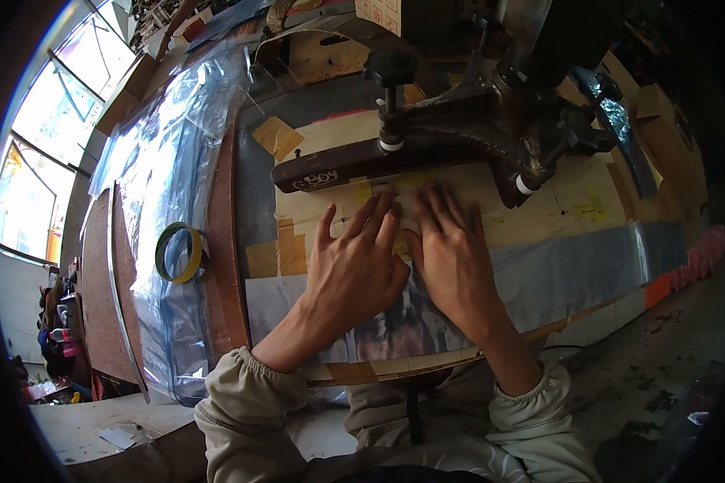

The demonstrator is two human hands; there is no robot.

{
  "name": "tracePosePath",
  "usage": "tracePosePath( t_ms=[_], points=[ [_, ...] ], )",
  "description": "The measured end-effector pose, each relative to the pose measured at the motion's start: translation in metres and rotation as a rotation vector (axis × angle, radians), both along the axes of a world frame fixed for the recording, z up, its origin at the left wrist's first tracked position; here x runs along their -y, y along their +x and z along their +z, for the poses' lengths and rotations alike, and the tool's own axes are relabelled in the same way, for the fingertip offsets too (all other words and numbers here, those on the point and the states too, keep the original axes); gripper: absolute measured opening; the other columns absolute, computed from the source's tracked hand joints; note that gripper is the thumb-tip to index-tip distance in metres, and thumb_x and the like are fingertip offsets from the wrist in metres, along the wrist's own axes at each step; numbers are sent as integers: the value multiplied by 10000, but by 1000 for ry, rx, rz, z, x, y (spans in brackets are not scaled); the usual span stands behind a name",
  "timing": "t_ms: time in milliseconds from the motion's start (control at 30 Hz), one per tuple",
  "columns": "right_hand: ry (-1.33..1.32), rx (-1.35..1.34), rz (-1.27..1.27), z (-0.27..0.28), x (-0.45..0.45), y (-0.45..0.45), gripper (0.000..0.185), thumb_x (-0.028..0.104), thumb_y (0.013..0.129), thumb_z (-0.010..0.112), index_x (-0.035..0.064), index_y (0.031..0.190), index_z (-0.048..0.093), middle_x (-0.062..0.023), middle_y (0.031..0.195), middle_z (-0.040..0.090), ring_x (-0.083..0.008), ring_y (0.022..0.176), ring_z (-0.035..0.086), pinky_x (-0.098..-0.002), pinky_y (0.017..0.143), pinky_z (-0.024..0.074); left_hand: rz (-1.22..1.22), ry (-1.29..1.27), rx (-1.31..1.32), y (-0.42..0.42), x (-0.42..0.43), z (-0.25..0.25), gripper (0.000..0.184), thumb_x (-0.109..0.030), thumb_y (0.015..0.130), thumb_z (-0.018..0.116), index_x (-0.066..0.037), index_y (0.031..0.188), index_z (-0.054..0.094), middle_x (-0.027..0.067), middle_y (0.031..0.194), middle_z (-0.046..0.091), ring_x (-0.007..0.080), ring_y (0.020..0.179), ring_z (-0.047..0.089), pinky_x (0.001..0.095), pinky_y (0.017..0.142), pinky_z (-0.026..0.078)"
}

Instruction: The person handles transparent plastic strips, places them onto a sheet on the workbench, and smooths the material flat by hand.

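My left hand [353, 266] lies palm down with its fingers spread on a pale, yellow-stained sheet [568, 197]. Beside it my right hand [453, 266] is also flat, fingers stretched forward, the two thumbs close together. Whatever lies beneath the palms is hidden. Just past my fingertips a dark metal arm [330, 167] with white lettering runs across the sheet. It belongs to a heavy dark frame [467, 121] with black knobs. A grey strip [564, 262] runs along the sheet's near side, and brown tape [291, 245] is stuck at its left.
A roll of yellow-green tape [180, 253] stands to the left on clear bluish plastic sheeting [165, 322]. A black knob [390, 69] rises above the metal arm. At the far right are cardboard [664, 117] and pink bubble wrap [705, 258].
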State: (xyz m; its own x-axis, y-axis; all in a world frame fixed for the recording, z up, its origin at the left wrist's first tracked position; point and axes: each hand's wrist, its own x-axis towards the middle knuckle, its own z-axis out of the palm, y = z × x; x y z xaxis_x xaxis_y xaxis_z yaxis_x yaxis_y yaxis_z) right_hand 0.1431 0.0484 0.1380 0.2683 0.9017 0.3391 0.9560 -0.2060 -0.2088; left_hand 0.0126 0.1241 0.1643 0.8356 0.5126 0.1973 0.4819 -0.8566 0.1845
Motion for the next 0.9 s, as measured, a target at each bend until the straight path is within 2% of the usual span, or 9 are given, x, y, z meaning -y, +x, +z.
tracePosePath(
  t_ms=[133,200,300,433,900],
  points=[
    [-7,-24,14,0,0,0,462,246,938,561,-22,1312,518,-189,1368,503,-295,1330,429,-506,1106,322,2,-18,-9,0,0,-1,545,-176,788,495,4,1303,476,174,1463,424,273,1344,436,562,1096,284],
    [-17,-55,33,1,0,1,459,236,964,522,-41,1329,495,-226,1381,482,-333,1336,416,-519,1102,321,-3,-12,28,0,-2,-3,509,-194,783,522,12,1248,506,182,1433,455,269,1330,453,586,1082,294],
    [7,1,9,-1,-1,-1,464,237,928,572,-36,1299,522,-192,1359,509,-293,1329,431,-508,1104,328,-6,-22,48,0,-3,-3,493,-203,780,535,17,1222,520,186,1421,466,269,1324,461,604,1079,291],
    [5,0,14,-3,-2,0,466,232,927,573,-42,1300,519,-197,1361,505,-299,1331,425,-514,1103,329,6,-46,-13,0,-2,2,555,-177,791,490,10,1313,471,174,1475,410,275,1349,431,565,1111,260],
    [9,-32,4,-2,-3,-2,480,224,921,583,-58,1303,512,-215,1356,496,-308,1328,423,-522,1104,323,21,-64,-56,2,-2,4,553,-170,792,484,1,1318,467,166,1476,409,271,1365,410,608,1121,204]
  ],
)
